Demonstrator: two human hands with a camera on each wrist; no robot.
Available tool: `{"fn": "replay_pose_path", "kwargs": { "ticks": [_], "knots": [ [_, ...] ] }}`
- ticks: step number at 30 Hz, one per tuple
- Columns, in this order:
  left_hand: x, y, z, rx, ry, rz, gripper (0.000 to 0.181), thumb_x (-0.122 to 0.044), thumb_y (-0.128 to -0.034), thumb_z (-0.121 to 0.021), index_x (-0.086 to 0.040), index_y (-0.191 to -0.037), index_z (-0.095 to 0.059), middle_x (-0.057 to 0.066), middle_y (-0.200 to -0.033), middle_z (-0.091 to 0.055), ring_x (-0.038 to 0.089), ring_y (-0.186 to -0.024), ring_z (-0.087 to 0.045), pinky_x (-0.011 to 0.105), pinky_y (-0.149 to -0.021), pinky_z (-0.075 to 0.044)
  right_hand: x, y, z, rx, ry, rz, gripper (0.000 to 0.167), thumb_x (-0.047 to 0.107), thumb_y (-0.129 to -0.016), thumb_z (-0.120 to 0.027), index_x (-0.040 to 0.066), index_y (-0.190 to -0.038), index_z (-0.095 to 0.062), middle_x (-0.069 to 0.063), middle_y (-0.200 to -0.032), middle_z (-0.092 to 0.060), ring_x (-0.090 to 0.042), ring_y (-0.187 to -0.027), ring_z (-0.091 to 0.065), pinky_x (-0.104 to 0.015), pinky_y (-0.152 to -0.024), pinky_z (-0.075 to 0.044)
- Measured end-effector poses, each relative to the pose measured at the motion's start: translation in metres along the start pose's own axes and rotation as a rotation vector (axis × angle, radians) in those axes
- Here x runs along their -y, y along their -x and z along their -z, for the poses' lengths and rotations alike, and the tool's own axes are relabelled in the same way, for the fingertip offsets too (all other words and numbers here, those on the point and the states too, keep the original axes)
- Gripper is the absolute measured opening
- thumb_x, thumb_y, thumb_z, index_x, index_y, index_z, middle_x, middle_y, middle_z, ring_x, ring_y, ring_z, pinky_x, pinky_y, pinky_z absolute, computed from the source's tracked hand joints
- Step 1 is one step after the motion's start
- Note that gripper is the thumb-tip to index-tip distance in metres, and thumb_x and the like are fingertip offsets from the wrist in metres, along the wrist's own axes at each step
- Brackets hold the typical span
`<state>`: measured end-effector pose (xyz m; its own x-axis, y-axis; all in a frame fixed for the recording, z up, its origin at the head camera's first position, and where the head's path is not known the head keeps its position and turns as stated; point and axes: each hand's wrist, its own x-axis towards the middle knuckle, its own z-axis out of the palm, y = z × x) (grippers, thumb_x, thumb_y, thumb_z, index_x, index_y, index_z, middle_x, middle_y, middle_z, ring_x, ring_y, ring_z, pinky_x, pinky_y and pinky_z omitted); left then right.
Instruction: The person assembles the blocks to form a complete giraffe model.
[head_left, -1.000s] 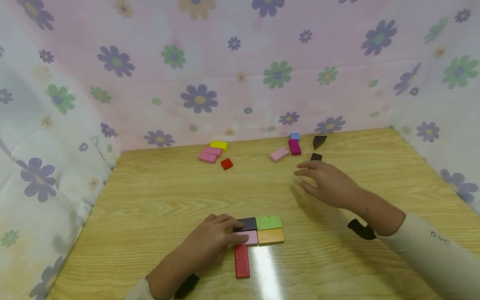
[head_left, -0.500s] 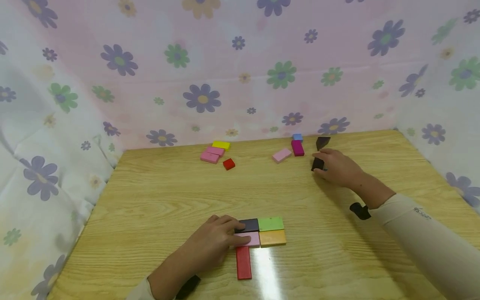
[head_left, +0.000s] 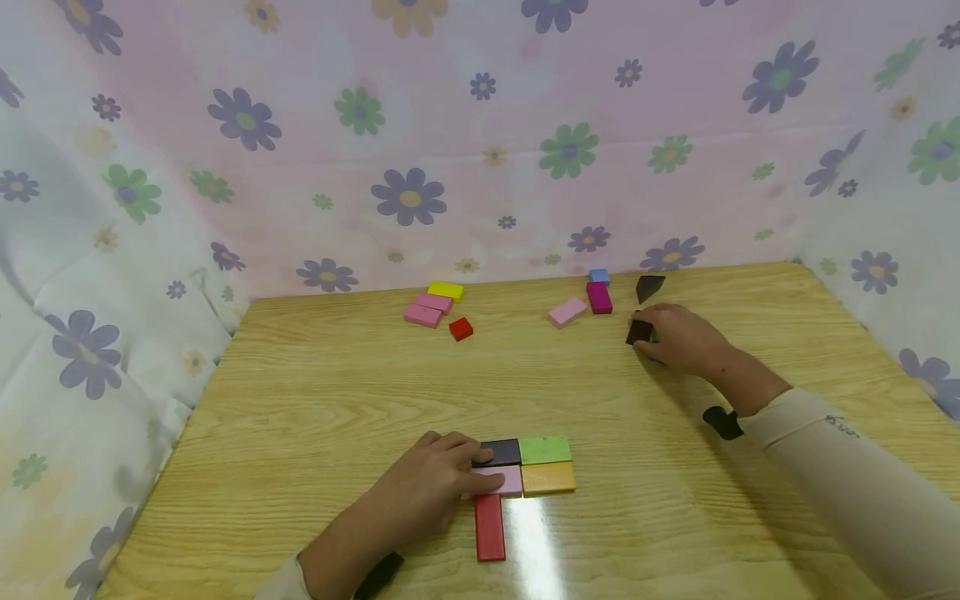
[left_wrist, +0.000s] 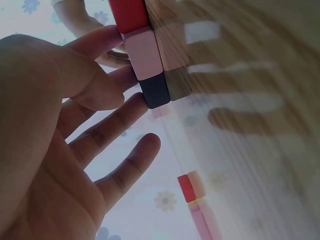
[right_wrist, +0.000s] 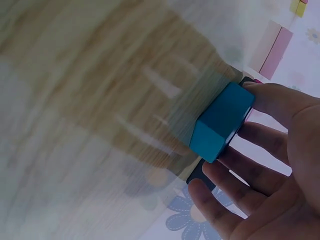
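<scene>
Readable text: none certain.

Item 1. Sleeve (head_left: 847, 483), pale beige, worn on the person's right arm, at right of scene. Bears one short line of dark, script-like lettering (head_left: 842, 427) just behind the turned cuff (head_left: 767, 402), on the far side of the forearm; too small and blurred to decipher.

From my head, one view looked forward and down across the counter (head_left: 322, 383) to the flowered cloth (head_left: 480, 125). Close by my left hand (head_left: 427, 475), a sideways-tipped wrist view shared the black block (left_wrist: 155, 91) with it; the right wrist's, similarly near and tipped, faced my right hand (head_left: 684, 337) and the teal block (right_wrist: 222, 117).
</scene>
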<state>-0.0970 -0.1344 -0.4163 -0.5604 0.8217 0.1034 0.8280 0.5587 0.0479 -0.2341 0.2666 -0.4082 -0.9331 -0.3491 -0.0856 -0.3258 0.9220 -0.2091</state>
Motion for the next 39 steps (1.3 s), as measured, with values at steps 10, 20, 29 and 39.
{"fn": "replay_pose_path", "kwargs": {
  "ticks": [10,20,29,39],
  "knots": [
    [0.0,0.002,0.0,0.02,0.013,0.002,0.039,-0.011,-0.0943,-0.066,-0.035,-0.124,-0.071,-0.004,-0.129,-0.066,0.017,-0.121,-0.06,0.037,-0.092,-0.051,0.001,0.002,-0.002,-0.015,-0.028,0.006,0.054,0.016,-0.094,-0.068,-0.008,-0.14,-0.051,-0.034,-0.14,-0.051,-0.052,-0.129,-0.048,-0.06,-0.101,-0.045],
    [0.0,0.001,-0.001,0.021,0.024,0.01,0.038,-0.012,-0.0939,-0.067,-0.035,-0.124,-0.071,-0.004,-0.129,-0.066,0.016,-0.121,-0.06,0.038,-0.094,-0.051,0.018,0.019,0.006,-0.201,0.004,0.108,0.054,0.015,-0.088,-0.077,-0.006,-0.135,-0.059,-0.032,-0.131,-0.058,-0.048,-0.121,-0.055,-0.059,-0.097,-0.049],
    [0.002,0.0,-0.001,0.018,0.042,0.015,0.038,-0.012,-0.0953,-0.065,-0.036,-0.125,-0.07,-0.005,-0.13,-0.065,0.016,-0.122,-0.06,0.038,-0.094,-0.051,0.059,0.054,0.001,-0.378,-0.076,0.232,0.053,0.011,-0.081,-0.082,-0.001,-0.13,-0.064,-0.025,-0.126,-0.061,-0.043,-0.116,-0.057,-0.053,-0.086,-0.054],
    [0.001,0.0,-0.002,0.006,0.046,0.01,0.035,-0.014,-0.0972,-0.063,-0.035,-0.124,-0.071,-0.004,-0.13,-0.066,0.016,-0.122,-0.06,0.038,-0.094,-0.051,0.091,0.092,-0.017,-0.535,-0.151,0.417,0.058,0.016,-0.077,-0.086,0.007,-0.131,-0.066,-0.013,-0.129,-0.061,-0.029,-0.112,-0.061,-0.03,-0.073,-0.058]
  ]
}}
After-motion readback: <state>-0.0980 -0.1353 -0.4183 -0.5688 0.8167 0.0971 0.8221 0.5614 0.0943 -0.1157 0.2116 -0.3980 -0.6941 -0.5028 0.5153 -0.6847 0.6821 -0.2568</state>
